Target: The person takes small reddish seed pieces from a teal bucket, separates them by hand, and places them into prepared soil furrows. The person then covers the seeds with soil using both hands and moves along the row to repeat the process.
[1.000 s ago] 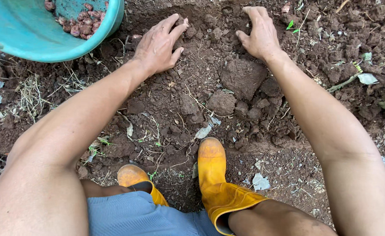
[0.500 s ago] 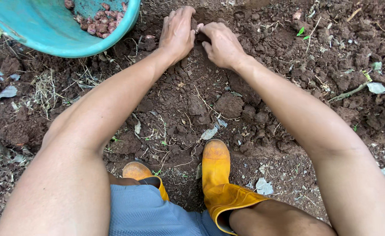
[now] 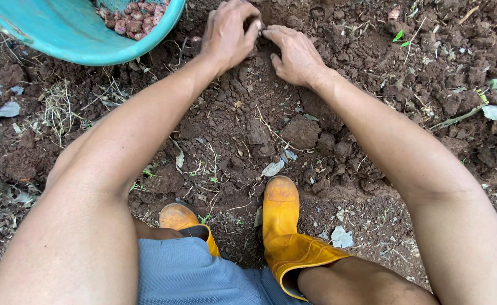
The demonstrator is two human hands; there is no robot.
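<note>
I squat over loose reddish-brown soil [image 3: 293, 130]. Both arms reach forward and the hands meet at the top of the view. My left hand [image 3: 227, 33] is curled, fingers bent down into the soil. My right hand [image 3: 295, 53] lies beside it, fingertips pressed into the same spot of earth and touching the left fingers. Whether either hand holds anything is hidden by the fingers and dirt. A turquoise plastic basin [image 3: 79, 39] at the top left holds several small reddish tubers [image 3: 130, 14], just left of my left hand.
My yellow rubber boots [image 3: 282, 226] stand on the soil below the hands, with blue shorts [image 3: 197, 271] at the bottom. Clods, dry grass, twigs and pale leaf scraps [image 3: 494, 112] lie scattered around.
The hands were spread apart and flat on the soil a second ago; they have drawn together and curled their fingers into one spot. The view has shifted slightly, basin moving right.
</note>
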